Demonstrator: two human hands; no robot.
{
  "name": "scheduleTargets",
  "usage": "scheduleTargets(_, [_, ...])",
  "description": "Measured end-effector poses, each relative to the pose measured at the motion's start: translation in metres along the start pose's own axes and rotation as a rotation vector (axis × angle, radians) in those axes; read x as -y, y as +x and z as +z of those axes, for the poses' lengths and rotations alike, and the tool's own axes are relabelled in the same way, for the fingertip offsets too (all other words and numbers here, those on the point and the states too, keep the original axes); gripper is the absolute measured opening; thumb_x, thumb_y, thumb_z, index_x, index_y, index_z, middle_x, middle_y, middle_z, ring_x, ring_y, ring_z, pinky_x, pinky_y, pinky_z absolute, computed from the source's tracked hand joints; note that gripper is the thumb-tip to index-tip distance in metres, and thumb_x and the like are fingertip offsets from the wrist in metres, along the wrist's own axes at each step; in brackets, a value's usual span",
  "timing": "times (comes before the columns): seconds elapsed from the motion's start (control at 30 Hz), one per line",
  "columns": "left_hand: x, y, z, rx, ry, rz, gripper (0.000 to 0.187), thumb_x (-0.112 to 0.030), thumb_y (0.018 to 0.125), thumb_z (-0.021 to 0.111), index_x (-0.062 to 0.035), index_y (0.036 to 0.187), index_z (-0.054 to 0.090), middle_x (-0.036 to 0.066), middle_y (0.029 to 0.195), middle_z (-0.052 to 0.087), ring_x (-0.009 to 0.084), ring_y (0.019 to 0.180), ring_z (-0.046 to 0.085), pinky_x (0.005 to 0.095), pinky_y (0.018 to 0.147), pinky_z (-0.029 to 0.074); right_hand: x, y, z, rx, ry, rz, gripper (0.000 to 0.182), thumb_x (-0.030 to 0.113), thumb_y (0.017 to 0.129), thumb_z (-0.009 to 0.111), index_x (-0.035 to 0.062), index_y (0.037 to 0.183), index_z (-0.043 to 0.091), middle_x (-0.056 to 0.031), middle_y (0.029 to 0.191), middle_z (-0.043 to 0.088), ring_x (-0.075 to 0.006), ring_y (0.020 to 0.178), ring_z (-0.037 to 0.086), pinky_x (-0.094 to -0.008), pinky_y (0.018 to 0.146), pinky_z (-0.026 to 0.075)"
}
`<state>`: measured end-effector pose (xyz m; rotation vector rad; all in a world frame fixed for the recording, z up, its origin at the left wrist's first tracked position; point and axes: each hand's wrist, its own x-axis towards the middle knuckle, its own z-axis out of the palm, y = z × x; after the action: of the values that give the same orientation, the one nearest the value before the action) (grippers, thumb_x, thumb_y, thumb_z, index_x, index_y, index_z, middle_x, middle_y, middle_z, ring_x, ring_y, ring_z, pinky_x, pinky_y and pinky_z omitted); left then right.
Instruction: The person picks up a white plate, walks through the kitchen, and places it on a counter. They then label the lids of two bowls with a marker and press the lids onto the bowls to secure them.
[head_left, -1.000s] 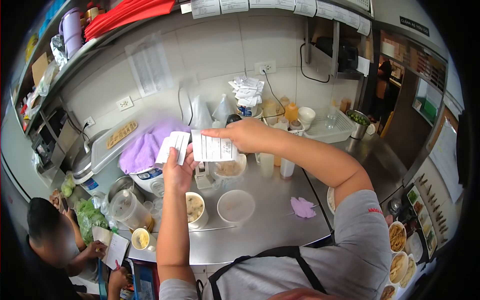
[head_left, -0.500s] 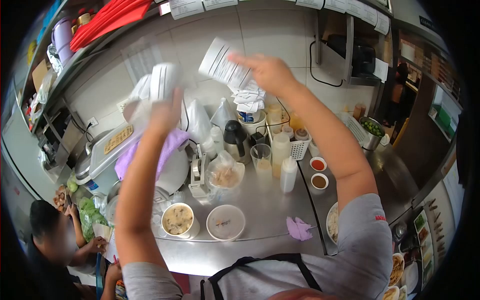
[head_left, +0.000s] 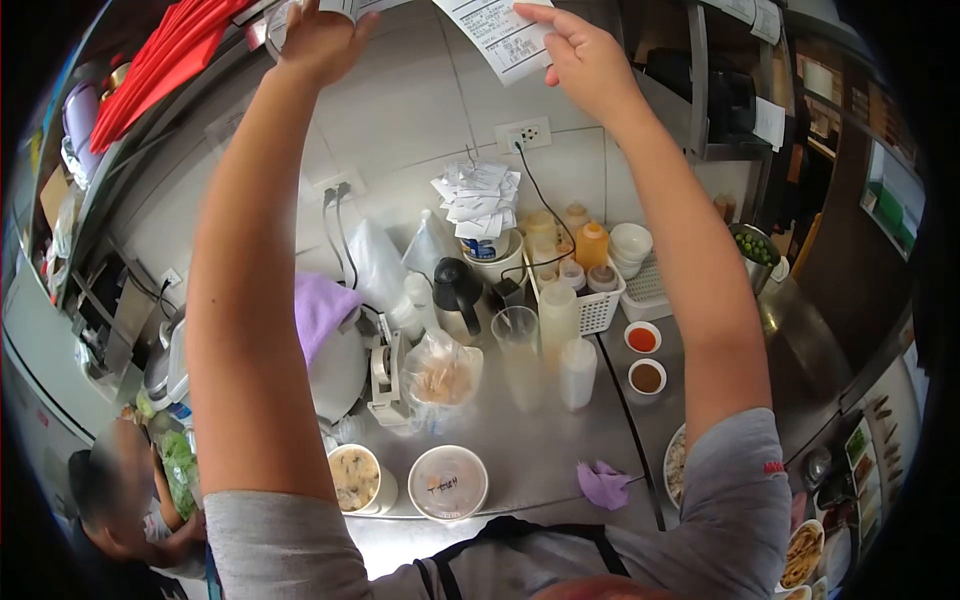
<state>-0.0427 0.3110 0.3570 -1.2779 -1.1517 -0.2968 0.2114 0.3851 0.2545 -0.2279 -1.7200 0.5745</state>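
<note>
High at the top edge, my left hand is closed around a clear, rounded plastic piece and a curled white slip; the frame edge cuts off part of both. My right hand pinches a printed receipt by its right side, near the wall. Below, a spike of stacked receipts stands over a white tub. On the steel counter are an uncovered tub of soup and a lidded round tub with writing on its lid.
Squeeze bottles, a dark thermos, a bag of food and a tape dispenser stand mid-counter. Sauce cups and a purple cloth lie rightward. Another person is at lower left. Red material hangs from the shelf.
Both my hands have risen toward the top of the view, the right still holding its receipt. The camera view has shifted, and the person at lower left has changed posture.
</note>
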Motion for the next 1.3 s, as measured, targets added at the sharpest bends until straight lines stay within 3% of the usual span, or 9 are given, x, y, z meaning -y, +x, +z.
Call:
scheduleTargets(0.07, [-0.005, -0.011, 0.01, -0.236, 0.089, 0.021, 0.048, -0.039, 0.082, 0.038, -0.001, 0.111, 0.045, 0.021, 0.107, 0.048, 0.0349, 0.11, 0.035, 0.0357, 0.096, 0.019, 0.0, -0.002, 0.0, 0.024, -0.059, 0.056, 0.03, 0.003, 0.081, 0.035, 0.0062, 0.105, 0.054, -0.0051, 0.072, 0.057, -0.0086, 0.05, 0.046, -0.0222, 0.047, 0.04])
scheduleTargets(0.17, [-0.028, -0.017, -0.016, 0.08, -0.062, -0.196, 0.06, -0.019, 0.079, 0.043, -0.0041, 0.129, 0.015, 0.02, 0.132, 0.015, 0.0373, 0.121, 0.014, 0.0457, 0.098, 0.012, -0.018, 0.002, 0.012, 0.0, 0.07, 0.025, 0.03, 0.003, 0.081, 0.035, 0.004, 0.105, 0.053, -0.005, 0.068, 0.056, -0.009, 0.049, 0.046, -0.023, 0.047, 0.039])
scheduleTargets(0.47, [-0.01, -0.021, -0.005, -0.101, -0.145, -0.13, 0.054, -0.02, 0.077, 0.047, 0.0036, 0.121, 0.029, 0.024, 0.121, 0.031, 0.0371, 0.109, 0.029, 0.0431, 0.092, 0.019, 0.02, 0.044, 0.045, -0.027, 0.001, -0.053, 0.03, -0.003, 0.074, 0.038, 0.0, 0.099, 0.055, -0.015, 0.075, 0.057, -0.0199, 0.056, 0.054, -0.0287, 0.052, 0.044])
scheduleTargets(0.57, [0.006, -0.023, -0.005, -0.043, -0.405, -0.298, 0.05, -0.029, 0.079, 0.044, 0.002, 0.118, 0.036, 0.021, 0.117, 0.039, 0.0334, 0.11, 0.033, 0.0392, 0.093, 0.021, -0.019, 0.099, 0.079, -0.304, -0.336, -0.369, 0.032, -0.004, 0.07, 0.041, 0.0016, 0.098, 0.055, -0.02, 0.081, 0.057, -0.0293, 0.068, 0.056, -0.0334, 0.062, 0.045])
scheduleTargets(0.87, [-0.019, -0.084, -0.075, -0.098, -1.143, -0.478, 0.03, -0.023, 0.083, 0.047, 0.0007, 0.101, 0.051, 0.01, 0.103, 0.054, 0.0182, 0.092, 0.052, 0.0298, 0.072, 0.041, 0.027, 0.112, 0.089, -0.056, 0.118, -0.006, 0.038, 0.004, 0.071, 0.047, 0.0045, 0.11, 0.048, -0.0233, 0.097, 0.053, -0.0319, 0.088, 0.053, -0.0357, 0.075, 0.043])
scheduleTargets(0.93, [-0.027, -0.113, -0.094, 0.07, -1.25, -0.622, 0.027, -0.018, 0.083, 0.046, 0.0003, 0.102, 0.051, 0.008, 0.099, 0.056, 0.0155, 0.089, 0.052, 0.0277, 0.071, 0.041, 0.062, 0.072, 0.084, -0.233, -0.467, 0.019, 0.046, 0.004, 0.073, 0.047, 0.0052, 0.118, 0.038, -0.0245, 0.1, 0.051, -0.0314, 0.088, 0.054, -0.0359, 0.073, 0.044])
scheduleTargets(1.07, [-0.048, -0.174, -0.15, 0.328, -1.293, -0.726, 0.025, -0.016, 0.084, 0.046, -0.0008, 0.102, 0.052, 0.006, 0.093, 0.059, 0.0138, 0.085, 0.053, 0.0268, 0.073, 0.041, 0.036, 0.013, 0.099, -0.042, -0.421, -0.289, 0.038, 0.033, 0.078, 0.05, 0.0058, 0.105, 0.053, -0.0036, 0.074, 0.056, -0.0087, 0.054, 0.05, -0.0209, 0.053, 0.041])
scheduleTargets(1.13, [-0.062, -0.203, -0.181, 0.47, -1.187, -0.749, 0.024, -0.014, 0.084, 0.044, -0.0015, 0.104, 0.051, 0.006, 0.094, 0.059, 0.0142, 0.086, 0.052, 0.0277, 0.076, 0.04, 0.066, -0.038, 0.119, 0.547, 0.191, 0.203, 0.059, 0.055, 0.073, 0.047, 0.0014, 0.095, 0.056, -0.0087, 0.078, 0.058, -0.0147, 0.066, 0.052, -0.0294, 0.062, 0.041])
scheduleTargets(1.3, [-0.109, -0.289, -0.261, 0.774, -1.04, -0.891, 0.025, -0.012, 0.079, 0.047, -0.0028, 0.102, 0.052, 0.013, 0.093, 0.057, 0.0231, 0.087, 0.053, 0.0312, 0.077, 0.04, 0.083, -0.148, 0.205, 1.406, 0.506, 0.608, 0.064, 0.064, 0.074, 0.033, 0.0067, 0.089, 0.058, -0.0054, 0.079, 0.057, -0.0136, 0.069, 0.052, -0.0261, 0.06, 0.039])
